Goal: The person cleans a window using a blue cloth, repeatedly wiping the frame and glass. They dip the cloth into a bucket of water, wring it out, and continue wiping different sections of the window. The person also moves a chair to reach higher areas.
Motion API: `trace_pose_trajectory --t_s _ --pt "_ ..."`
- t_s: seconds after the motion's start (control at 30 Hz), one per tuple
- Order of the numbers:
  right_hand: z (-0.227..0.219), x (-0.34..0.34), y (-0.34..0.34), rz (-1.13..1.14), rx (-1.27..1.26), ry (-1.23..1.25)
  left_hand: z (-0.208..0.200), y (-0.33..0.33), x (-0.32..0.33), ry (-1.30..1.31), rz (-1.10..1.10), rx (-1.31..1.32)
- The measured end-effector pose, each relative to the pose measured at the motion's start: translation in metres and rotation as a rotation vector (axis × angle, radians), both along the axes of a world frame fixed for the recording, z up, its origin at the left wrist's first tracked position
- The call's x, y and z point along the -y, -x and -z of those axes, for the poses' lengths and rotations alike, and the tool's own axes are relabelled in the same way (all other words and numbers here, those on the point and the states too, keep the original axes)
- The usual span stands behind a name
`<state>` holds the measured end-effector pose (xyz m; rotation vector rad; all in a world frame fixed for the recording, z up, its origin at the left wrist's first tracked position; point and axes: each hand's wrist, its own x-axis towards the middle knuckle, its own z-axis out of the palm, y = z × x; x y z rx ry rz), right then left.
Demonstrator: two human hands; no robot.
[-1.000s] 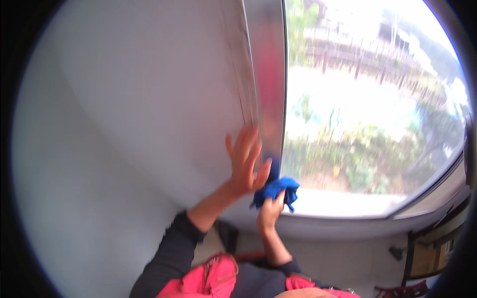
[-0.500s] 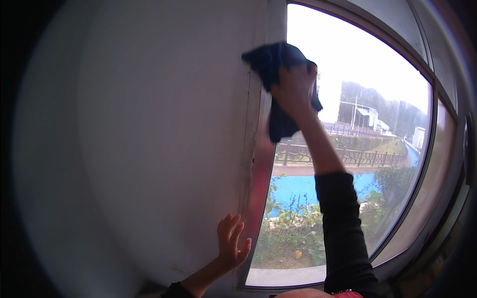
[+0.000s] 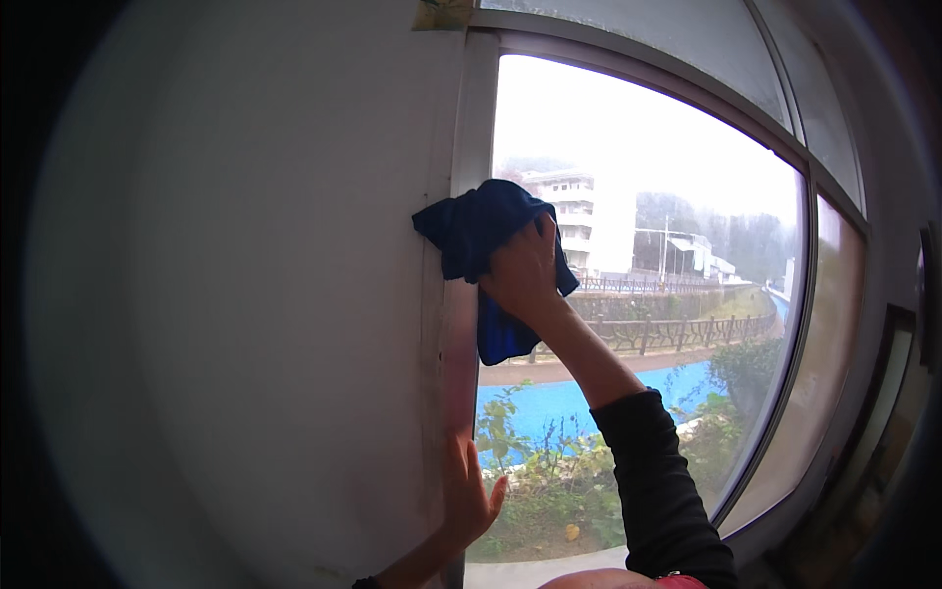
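A dark blue cloth (image 3: 491, 231) is bunched under my right hand (image 3: 525, 273), which grips it against the left edge of the window pane (image 3: 608, 245). Part of the cloth hangs below my fingers, and one corner reaches left over the frame (image 3: 469, 147) toward the wall. Lower down, my left hand (image 3: 469, 496) holds nothing; its fingers are stretched upward and apart beside the lower left part of the frame. Whether its fingertips touch the frame I cannot tell.
A plain pale wall (image 3: 255, 294) fills the left side. Another window panel (image 3: 834, 285) stands to the right, with upper panes (image 3: 677, 49) above. Through the glass show plants (image 3: 559, 491), a blue strip (image 3: 569, 398), railings and buildings.
The view has tilted up and turned right, so the window's top edge now shows. My right hand still holds the cloth at the pane's left edge; my left hand is closer to the frame.
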<state>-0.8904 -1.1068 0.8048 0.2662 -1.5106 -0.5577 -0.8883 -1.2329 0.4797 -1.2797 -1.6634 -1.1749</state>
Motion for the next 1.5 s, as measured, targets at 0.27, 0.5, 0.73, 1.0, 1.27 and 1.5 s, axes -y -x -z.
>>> trace_pose_trajectory --t_s 0.27,0.5,0.73,1.0,1.27,1.5 --pt "-0.012 -0.095 -0.079 0.371 -0.211 0.417 0.002 -0.003 -0.033 -0.117 -0.173 0.123" --pt "0.040 -0.156 -0.175 0.032 -0.305 0.343 0.037 -0.019 -0.044 -0.218 -0.199 0.231" --pt "0.128 -0.268 -0.218 0.547 -0.625 0.619 0.032 -0.018 -0.046 -0.179 -0.336 0.092" --pt "0.234 -0.404 -0.331 0.639 -0.715 1.162 0.028 -0.018 -0.043 -0.099 -0.501 0.048" --pt "0.223 -0.495 -0.430 0.649 -0.480 1.203 0.034 -0.017 -0.038 -0.015 -0.589 -0.046" --pt "0.225 -0.515 -0.421 0.772 -0.510 1.260 0.038 -0.014 -0.049 -0.061 -0.471 -0.046"
